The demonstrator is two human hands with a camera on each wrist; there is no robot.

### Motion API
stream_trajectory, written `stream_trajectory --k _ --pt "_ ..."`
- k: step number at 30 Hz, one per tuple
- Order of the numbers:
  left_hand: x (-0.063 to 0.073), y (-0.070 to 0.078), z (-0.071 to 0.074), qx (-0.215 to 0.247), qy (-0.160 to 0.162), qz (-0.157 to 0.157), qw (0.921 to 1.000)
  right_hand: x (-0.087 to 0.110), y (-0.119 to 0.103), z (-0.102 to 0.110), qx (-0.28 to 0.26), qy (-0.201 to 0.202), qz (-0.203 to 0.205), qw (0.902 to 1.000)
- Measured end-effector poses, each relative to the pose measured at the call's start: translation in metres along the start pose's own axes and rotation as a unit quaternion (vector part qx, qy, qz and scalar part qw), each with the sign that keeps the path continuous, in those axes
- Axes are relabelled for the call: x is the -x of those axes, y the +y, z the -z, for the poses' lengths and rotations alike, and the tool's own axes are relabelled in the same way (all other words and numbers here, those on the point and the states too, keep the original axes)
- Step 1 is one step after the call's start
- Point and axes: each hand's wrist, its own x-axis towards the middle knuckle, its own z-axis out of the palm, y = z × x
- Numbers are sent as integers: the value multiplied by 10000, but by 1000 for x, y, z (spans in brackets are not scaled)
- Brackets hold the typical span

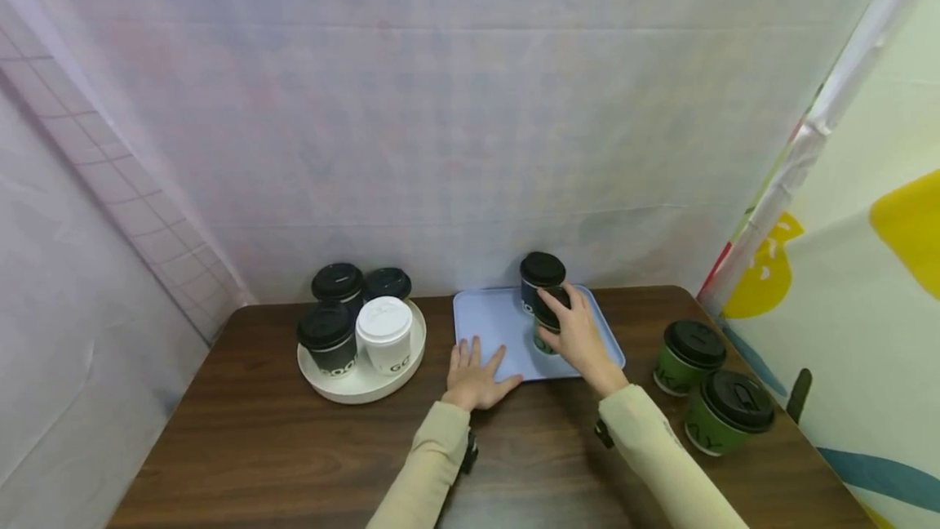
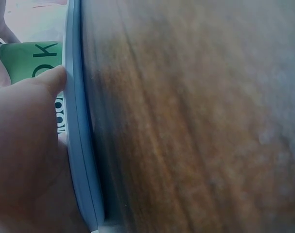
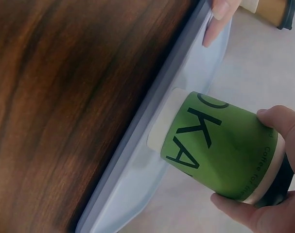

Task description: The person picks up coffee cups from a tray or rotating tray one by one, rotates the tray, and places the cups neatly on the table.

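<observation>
My right hand (image 1: pixel 580 337) grips a green paper cup (image 3: pixel 220 145) with a black lid, thumb and fingers around its upper part. The cup stands upright on a light blue rectangular tray (image 1: pixel 488 317), its white base at the tray surface in the right wrist view. Just behind it on the tray is a dark cup (image 1: pixel 542 269) with a black lid, partly hidden by the green one. My left hand (image 1: pixel 473 378) rests with fingers spread on the tray's near left edge. In the left wrist view its thumb lies at the blue rim (image 2: pixel 79 126).
At the left, a round white tray (image 1: pixel 360 395) carries a white cup (image 1: pixel 385 337) and several black-lidded cups (image 1: pixel 328 337). Two green cups, one farther back (image 1: pixel 679 370) and one nearer (image 1: pixel 716 427), stand on the wooden table (image 1: pixel 543 447) at right. A pale curtain (image 1: pixel 455 121) hangs behind.
</observation>
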Motion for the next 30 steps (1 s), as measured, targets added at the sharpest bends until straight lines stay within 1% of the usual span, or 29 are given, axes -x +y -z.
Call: stream_trajectory --k 2,4,7,10,12,15,17,18,19,24,30 --pt "-6 -2 -5 -32 4 -4 10000 2 0 2 -28 8 -15 10000" --pt "-8 -3 -7 15 56 -22 10000 4 2 4 -68 59 2 10000" --pt "-4 -1 -3 76 78 -46 9999 8 5 6 -64 243 80 9997" --pt "2 2 4 134 42 -50 9999 12 6 13 45 307 79 9995" --pt "3 2 5 76 20 -53 10000 14 5 19 99 277 18 9996" --pt "3 2 4 42 59 -63 10000 19 2 28 106 110 -106 9998" --pt "3 1 3 8 102 -71 9999 22 1 32 104 86 -116 9998" --pt "5 1 4 27 94 -65 9999 24 1 33 99 86 -110 9999" --pt "5 1 4 14 160 -77 9998 25 1 34 103 95 -94 9999" --pt "5 1 3 -4 161 -58 9999 32 1 40 76 208 -81 9997" --pt "7 3 5 51 193 -78 9998 38 3 47 198 207 -118 9995"
